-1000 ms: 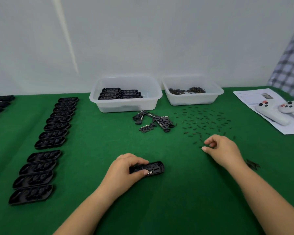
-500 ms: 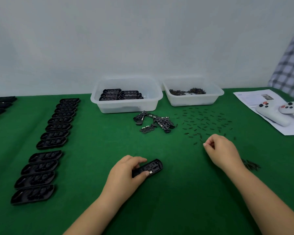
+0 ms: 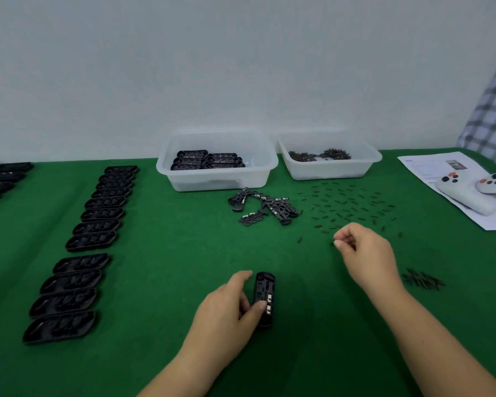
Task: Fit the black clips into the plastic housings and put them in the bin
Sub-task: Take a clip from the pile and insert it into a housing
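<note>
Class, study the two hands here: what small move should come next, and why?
Probably the right hand should carry across to the housing that the left hand grips on the cloth. Its fingertips are pinched together just clear of the scattered clips, seemingly on one, though it is too small to confirm. The housing lies well apart from that hand.

My table [image 3: 161, 353] wears a green cloth. On it, at my left, black housings [image 3: 86, 240] lie in a long row; at the back stand two clear bins [image 3: 216, 161], with a heap of black clips [image 3: 265, 209] before them and small pins [image 3: 350, 203] scattered beside. A printed sheet [image 3: 430, 170] under two white controllers [image 3: 467, 193] lies far right.
</note>
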